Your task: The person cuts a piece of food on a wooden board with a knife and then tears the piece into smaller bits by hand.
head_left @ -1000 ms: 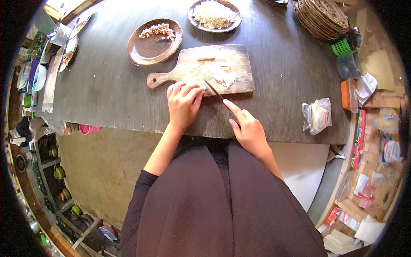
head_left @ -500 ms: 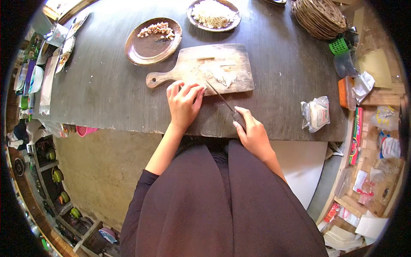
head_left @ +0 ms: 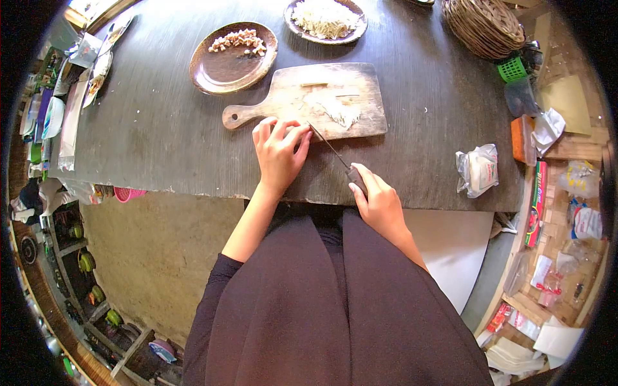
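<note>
My right hand (head_left: pixel 378 201) is closed round the dark handle of a knife (head_left: pixel 332 150), whose blade points up and left to the near edge of the wooden cutting board (head_left: pixel 283 87). My left hand (head_left: pixel 278 149) rests at that same edge, fingers curled together beside the knife tip; whatever lies under the fingertips is hidden. On the board lies a small pile of thin pale shreds (head_left: pixel 341 112). Farther back on it is a pale stick-like piece (head_left: pixel 314 83).
Behind the board stand a brown plate (head_left: pixel 222 74) with small chopped pieces and a bowl (head_left: pixel 308 35) of white shreds. A plastic-wrapped packet (head_left: pixel 477 170) lies at the table's right. Woven baskets (head_left: pixel 483 29) are stacked at the back right.
The knife tip has shifted slightly left, closer to my left fingertips. My left hand keeps its curled pose on the board's near edge. The whole view has moved a little.
</note>
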`<state>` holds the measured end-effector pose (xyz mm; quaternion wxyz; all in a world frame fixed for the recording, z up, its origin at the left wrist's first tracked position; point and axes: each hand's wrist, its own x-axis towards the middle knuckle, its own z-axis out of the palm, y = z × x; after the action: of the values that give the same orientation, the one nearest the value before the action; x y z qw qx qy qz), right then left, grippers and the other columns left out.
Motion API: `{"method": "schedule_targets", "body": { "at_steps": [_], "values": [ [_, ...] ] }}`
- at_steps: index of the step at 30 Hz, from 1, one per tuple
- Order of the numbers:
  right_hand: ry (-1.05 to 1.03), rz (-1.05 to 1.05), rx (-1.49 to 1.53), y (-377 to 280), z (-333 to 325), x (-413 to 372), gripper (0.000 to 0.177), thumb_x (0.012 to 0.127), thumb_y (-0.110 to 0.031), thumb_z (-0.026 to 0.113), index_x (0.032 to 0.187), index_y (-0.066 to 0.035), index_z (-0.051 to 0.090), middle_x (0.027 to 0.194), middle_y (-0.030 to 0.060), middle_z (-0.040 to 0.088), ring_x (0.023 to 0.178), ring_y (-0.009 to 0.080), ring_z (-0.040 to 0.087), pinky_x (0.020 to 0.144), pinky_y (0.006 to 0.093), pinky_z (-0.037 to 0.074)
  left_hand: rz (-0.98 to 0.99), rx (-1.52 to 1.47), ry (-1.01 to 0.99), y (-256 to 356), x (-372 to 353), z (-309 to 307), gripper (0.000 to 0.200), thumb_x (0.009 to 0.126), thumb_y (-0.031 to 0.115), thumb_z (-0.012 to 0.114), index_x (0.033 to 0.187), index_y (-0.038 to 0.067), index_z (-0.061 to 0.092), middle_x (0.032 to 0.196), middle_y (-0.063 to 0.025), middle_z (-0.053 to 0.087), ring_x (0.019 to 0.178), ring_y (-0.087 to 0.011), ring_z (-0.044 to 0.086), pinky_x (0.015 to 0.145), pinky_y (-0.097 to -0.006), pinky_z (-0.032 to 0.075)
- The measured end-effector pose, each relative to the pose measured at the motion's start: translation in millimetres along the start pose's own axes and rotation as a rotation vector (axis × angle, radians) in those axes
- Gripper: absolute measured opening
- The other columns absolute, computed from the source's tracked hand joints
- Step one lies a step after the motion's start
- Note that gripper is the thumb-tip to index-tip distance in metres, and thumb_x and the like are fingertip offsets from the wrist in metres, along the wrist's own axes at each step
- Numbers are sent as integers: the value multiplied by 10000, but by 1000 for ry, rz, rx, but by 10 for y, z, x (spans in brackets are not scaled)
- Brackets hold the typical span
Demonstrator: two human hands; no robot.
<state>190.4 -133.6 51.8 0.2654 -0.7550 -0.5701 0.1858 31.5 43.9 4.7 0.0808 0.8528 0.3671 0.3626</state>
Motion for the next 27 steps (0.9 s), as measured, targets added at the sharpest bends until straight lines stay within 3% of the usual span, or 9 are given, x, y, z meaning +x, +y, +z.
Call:
{"method": "schedule_targets", "body": {
  "at_steps": [9,27],
  "values": [
    [51,-14,-89,-30,72,-31,429,980,-250,636,1376,-109,554,956,177,671,762,402,690,671,482,574,4,-3,-5,-13,-2,2,164,809,203,809,964,182,760,1046,24,682,1060,-286,559,952,-434,400],
    [-1,114,-115,-123,-33,30,358,1004,-327,592,1285,-108,562,977,191,727,810,429,701,689,520,556,-1,-16,3,-8,-1,-5,128,817,206,788,938,179,755,1029,20,677,1087,-270,551,971,-426,387]
  ]
}}
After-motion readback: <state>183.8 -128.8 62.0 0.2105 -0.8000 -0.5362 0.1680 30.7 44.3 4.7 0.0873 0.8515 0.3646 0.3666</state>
